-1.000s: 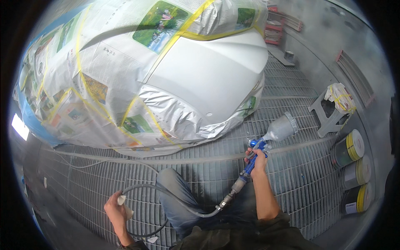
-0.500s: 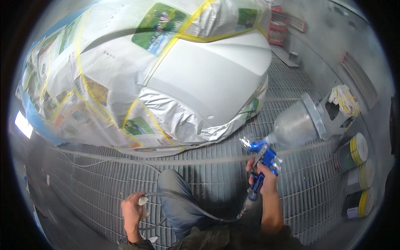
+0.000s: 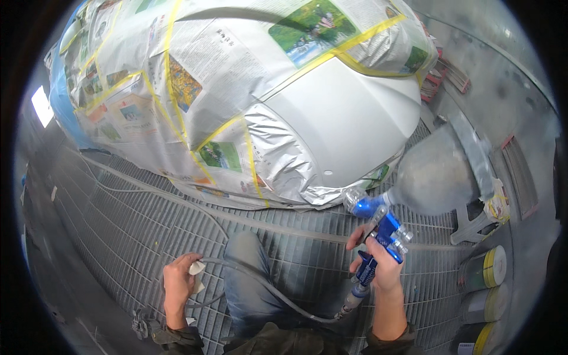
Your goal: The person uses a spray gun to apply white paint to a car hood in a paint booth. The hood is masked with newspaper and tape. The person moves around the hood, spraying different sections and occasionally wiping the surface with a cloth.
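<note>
The right hand [image 3: 378, 263] is clenched around the grip of a blue spray gun [image 3: 381, 231], with the forefinger stretched forward along the trigger. The gun sits low and right of centre in the head view, above the metal floor grating [image 3: 130, 231], and is tilted so that its translucent, frosted paint cup [image 3: 435, 171] leans up and to the right. The cup is large, rounded and cloudy grey, closed by a paler lid at its far end. The gun body is bright metallic blue with silver knobs and a clear rounded part near the nozzle. From the base of the grip a grey air hose [image 3: 278, 293] runs down, curves across the person's jeans-covered knee [image 3: 248, 278] and reaches the left hand [image 3: 177, 284]. The left hand is closed on the hose together with a small piece of white cloth or paper, though how tightly it grips is hard to tell. Just beyond the gun's nozzle lies the bare silver-white panel [image 3: 337, 124] of a car, the rest of the car being wrapped in newspaper [image 3: 177, 89] held by yellow masking tape, with crinkled silver foil [image 3: 284, 160] over the near corner. At the right, near the wall, several tins with yellow bands [image 3: 482, 269] stand on the floor beside a pale stool [image 3: 479, 219].
</note>
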A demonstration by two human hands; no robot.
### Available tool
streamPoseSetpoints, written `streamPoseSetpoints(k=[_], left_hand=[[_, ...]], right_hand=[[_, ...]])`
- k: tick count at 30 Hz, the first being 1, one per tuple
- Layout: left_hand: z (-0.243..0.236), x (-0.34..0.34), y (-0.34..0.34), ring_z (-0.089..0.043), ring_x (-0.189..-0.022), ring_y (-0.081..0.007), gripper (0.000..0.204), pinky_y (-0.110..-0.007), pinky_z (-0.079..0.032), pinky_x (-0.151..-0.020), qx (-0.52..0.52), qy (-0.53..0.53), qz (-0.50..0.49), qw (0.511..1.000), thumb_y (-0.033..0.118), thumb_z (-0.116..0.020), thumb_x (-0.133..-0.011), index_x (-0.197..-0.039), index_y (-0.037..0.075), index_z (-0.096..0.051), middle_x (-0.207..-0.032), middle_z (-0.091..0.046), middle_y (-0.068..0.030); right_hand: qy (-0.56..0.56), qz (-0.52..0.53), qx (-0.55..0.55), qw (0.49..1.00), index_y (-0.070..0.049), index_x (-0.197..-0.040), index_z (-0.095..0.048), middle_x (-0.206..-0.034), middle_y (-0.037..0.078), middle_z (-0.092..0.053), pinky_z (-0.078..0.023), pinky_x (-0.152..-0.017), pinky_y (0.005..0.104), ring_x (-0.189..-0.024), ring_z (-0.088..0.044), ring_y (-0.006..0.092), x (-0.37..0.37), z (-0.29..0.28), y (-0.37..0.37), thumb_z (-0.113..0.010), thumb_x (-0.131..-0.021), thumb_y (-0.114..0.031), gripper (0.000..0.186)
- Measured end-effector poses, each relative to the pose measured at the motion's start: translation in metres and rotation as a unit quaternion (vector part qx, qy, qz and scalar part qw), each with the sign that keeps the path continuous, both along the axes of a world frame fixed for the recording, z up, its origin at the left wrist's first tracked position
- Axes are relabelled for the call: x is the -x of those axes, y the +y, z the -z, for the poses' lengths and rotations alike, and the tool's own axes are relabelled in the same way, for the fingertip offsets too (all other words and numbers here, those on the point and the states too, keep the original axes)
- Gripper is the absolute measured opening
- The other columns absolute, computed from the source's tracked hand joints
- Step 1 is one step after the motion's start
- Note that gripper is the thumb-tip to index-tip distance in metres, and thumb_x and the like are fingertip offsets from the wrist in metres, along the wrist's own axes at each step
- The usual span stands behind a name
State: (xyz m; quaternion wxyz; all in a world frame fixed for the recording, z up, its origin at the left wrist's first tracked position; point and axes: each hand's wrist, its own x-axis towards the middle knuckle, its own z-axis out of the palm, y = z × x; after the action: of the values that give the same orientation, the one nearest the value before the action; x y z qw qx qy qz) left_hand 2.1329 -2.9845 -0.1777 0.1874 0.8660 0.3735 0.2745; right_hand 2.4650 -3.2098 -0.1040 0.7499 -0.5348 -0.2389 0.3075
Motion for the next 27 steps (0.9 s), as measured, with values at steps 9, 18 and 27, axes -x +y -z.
streamPoseSetpoints(k=[9,18,27], left_hand=[[0.019,0.016,0.006,-0.070,-0.089,-0.0378,0.034,-0.039,-0.055,-0.077,0.007,-0.053,-0.058,0.997,-0.009,-0.059,-0.072,-0.101,0.004,-0.071,-0.098,-0.072,-0.0181],[0.015,0.039,0.024,-0.070,-0.090,-0.0383,0.033,-0.039,-0.055,-0.078,0.030,-0.039,-0.061,0.997,-0.008,-0.059,-0.071,-0.100,0.002,-0.071,-0.097,-0.072,-0.0193],[0.012,0.056,0.048,-0.071,-0.087,-0.0371,0.030,-0.037,-0.054,-0.077,0.043,-0.057,-0.097,0.993,-0.006,-0.055,-0.075,-0.099,0.001,-0.070,-0.092,-0.071,-0.0206]], right_hand=[[-0.167,0.074,-0.039,0.982,0.004,-0.111,-0.063,-0.099,0.011,-0.067,-0.057,-0.051,0.0259,-0.086,-0.066,0.0150,-0.003,-0.066,0.070,-0.061,-0.095,-0.011,0.022],[-0.135,-0.082,-0.005,0.987,0.005,-0.112,-0.063,-0.102,0.013,-0.067,-0.059,-0.052,0.0290,-0.087,-0.067,0.0196,0.022,-0.072,0.105,-0.060,-0.094,-0.011,0.024],[0.003,0.104,-0.049,0.993,0.006,-0.113,-0.057,-0.099,0.014,-0.061,-0.058,-0.046,0.0289,-0.087,-0.064,0.0200,0.029,0.026,0.055,-0.053,-0.096,-0.021,0.032]])
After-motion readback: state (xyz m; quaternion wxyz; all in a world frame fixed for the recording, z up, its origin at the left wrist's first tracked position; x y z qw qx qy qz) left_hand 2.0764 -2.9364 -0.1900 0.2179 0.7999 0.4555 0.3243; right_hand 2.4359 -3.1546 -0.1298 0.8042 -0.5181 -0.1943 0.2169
